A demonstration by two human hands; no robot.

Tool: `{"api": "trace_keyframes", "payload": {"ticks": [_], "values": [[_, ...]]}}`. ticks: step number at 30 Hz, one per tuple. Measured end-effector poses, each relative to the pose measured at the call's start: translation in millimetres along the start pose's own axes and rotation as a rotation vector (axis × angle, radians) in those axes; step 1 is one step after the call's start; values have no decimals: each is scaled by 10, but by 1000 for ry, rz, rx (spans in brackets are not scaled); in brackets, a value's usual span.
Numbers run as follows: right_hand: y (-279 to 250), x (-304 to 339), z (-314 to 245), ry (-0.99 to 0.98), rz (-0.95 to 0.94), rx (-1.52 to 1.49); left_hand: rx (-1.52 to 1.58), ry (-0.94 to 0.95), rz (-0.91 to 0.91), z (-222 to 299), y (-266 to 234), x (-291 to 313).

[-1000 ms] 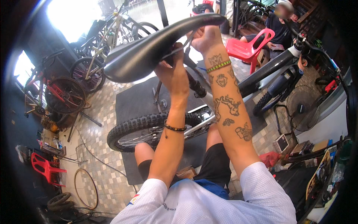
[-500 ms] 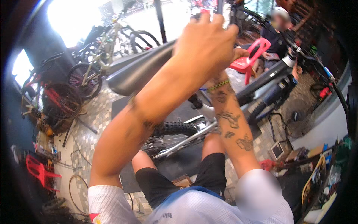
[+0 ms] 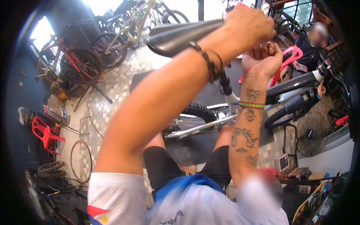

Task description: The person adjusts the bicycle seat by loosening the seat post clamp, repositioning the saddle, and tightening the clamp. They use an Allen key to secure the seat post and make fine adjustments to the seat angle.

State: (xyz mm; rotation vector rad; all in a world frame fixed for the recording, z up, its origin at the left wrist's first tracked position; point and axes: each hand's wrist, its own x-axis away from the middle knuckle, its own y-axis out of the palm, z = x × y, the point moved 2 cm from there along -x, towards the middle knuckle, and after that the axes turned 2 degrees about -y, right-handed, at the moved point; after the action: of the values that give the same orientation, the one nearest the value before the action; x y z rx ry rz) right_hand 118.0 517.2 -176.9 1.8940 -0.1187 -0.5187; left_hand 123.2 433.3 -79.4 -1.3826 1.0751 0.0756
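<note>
My left hand (image 3: 249, 27) is raised at the upper right, past the nose of a black bike saddle (image 3: 178, 36). Its fingers bend down on the far side, and what they hold, if anything, is hidden. Just below it, palm up, my right hand (image 3: 262, 62) has its fingers curled in; I cannot make out anything in them. Between and below my forearms stands a bicycle with a dark and silver frame (image 3: 294, 83), its seatpost (image 3: 225, 84) partly behind my left wrist. A knobby rear tyre (image 3: 200, 112) shows above my knees.
A red plastic chair (image 3: 290, 62) and a seated person (image 3: 313, 45) are beyond my right hand. Bicycles (image 3: 80, 62) line the left and back. Another red chair (image 3: 45, 131) and a wheel rim (image 3: 81, 161) lie left. A fan (image 3: 315, 133) stands right, near cluttered parts.
The view has swung, so the scene sits further right. My left hand's fingers, spread before, are now bent down. My right hand, earlier mostly behind the left, now shows palm up.
</note>
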Motion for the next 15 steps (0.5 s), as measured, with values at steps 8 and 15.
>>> {"api": "trace_keyframes", "payload": {"ticks": [8, 15], "values": [[-5, 1104, 525, -739, -132, 113, -2, 79, -4, -118, 52, -132], [-457, 1042, 592, -908, -602, 548, 148, 3, -96, -94, 93, -227]]}}
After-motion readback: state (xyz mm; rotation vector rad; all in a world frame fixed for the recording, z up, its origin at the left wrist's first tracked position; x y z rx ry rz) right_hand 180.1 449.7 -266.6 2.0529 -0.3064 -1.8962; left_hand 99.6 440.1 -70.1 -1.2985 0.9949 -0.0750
